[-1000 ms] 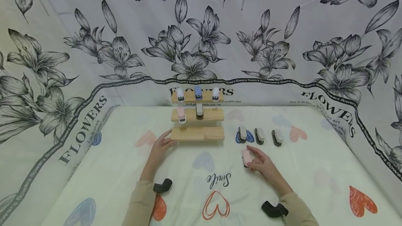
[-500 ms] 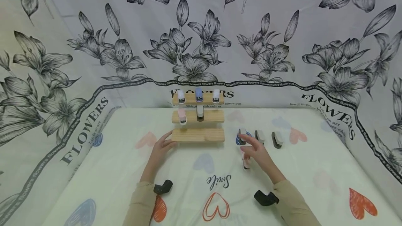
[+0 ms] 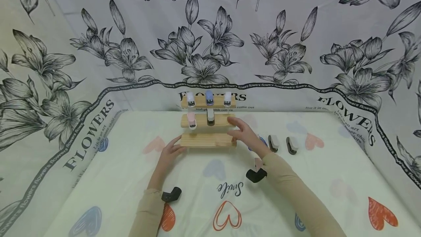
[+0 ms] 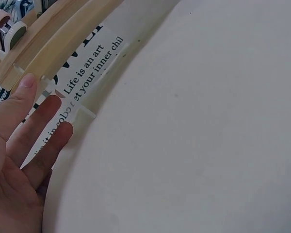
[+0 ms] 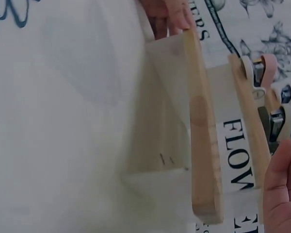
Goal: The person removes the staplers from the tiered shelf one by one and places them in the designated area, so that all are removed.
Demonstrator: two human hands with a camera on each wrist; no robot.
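A three-tier wooden display rack (image 3: pixel 207 140) stands at the back middle, with small staplers on its upper two tiers. A pink stapler (image 3: pixel 192 119) and a grey one (image 3: pixel 210 116) sit on the middle tier. My left hand (image 3: pixel 168 154) rests at the left end of the bottom bar; in the left wrist view its thumb (image 4: pixel 26 82) touches the bar end, fingers loose. My right hand (image 3: pixel 246 136) is at the rack's right end, fingertips by the middle tier, thumb by the bottom bar. No stapler shows between its fingers.
Two grey-and-black staplers (image 3: pixel 273 143) (image 3: pixel 291 145) lie to the right of the rack. A pink stapler (image 3: pixel 258 163) is partly behind my right sleeve. White and blue staplers (image 3: pixel 209 98) line the top tier. A floral curtain (image 3: pixel 210 46) hangs behind.
My right hand has left the pink stapler on the table, passed over the nearest grey stapler and moved left to the rack. That grey stapler is now out of sight. My left hand stays put.
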